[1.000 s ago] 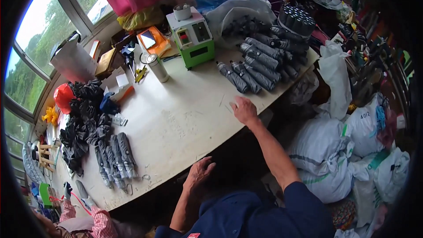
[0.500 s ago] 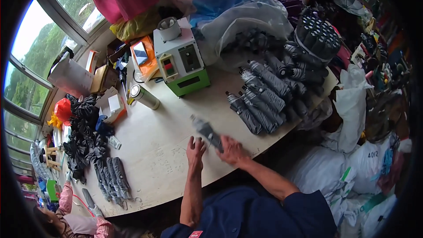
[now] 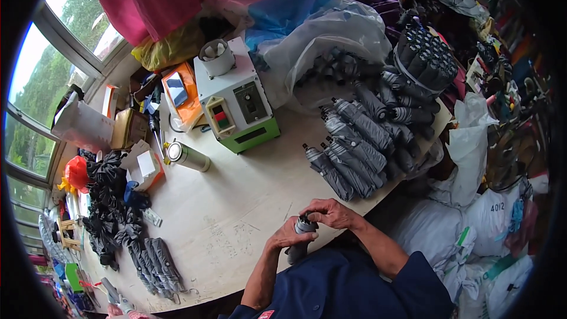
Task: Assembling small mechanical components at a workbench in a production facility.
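Fingers of left hand [image 3: 287, 237] wrapped around folded umbrella [image 3: 300, 237], right hand [image 3: 326, 212] fingers curled over its top

Matt grey cloth umbrella [image 3: 300, 237], wood table [image 3: 236, 212]

Most of the folded umbrella [image 3: 300, 237] was hidden beneath the left hand [image 3: 287, 237] and right hand [image 3: 326, 212], and its lower end lay behind the dark sleeve [image 3: 354, 283].
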Demonstrator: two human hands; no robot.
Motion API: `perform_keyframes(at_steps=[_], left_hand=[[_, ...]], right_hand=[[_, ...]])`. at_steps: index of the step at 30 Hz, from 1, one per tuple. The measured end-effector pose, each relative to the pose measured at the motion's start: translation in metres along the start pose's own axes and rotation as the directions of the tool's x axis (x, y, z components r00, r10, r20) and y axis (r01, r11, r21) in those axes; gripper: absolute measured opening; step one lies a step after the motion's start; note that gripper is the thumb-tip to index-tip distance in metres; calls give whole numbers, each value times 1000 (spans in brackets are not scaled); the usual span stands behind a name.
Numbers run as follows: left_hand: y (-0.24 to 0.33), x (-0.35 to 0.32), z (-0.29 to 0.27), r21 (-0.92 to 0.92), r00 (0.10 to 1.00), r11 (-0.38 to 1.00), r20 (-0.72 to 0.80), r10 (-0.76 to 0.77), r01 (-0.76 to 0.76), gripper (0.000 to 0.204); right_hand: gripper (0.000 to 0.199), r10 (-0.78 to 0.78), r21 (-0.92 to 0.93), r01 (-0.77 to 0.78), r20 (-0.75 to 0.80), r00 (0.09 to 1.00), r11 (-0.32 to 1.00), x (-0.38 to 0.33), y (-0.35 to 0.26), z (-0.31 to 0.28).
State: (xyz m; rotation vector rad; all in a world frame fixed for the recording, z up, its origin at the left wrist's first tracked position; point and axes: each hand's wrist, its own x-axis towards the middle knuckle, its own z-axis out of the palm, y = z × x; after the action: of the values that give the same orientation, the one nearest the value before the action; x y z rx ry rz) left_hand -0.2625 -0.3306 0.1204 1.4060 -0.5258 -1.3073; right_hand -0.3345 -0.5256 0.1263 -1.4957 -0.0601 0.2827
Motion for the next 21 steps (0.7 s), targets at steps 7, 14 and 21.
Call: perform_keyframes(at_steps=[7, 14, 21], left_hand=[[41, 19, 13, 164, 940, 971, -266, 215, -176, 72], [55, 43, 21, -43, 905, 956, -338, 260, -290, 75], [49, 70, -2, -355, 966, 924, -154, -208, 142, 46]], right_hand=[[22, -54, -6, 54, -32, 998, 999, 0, -18, 1], [18, -111, -22, 109, -158, 981, 994, 23, -71, -42], [23, -2, -21, -1, -116, 993, 1000, 101, -114, -163]])
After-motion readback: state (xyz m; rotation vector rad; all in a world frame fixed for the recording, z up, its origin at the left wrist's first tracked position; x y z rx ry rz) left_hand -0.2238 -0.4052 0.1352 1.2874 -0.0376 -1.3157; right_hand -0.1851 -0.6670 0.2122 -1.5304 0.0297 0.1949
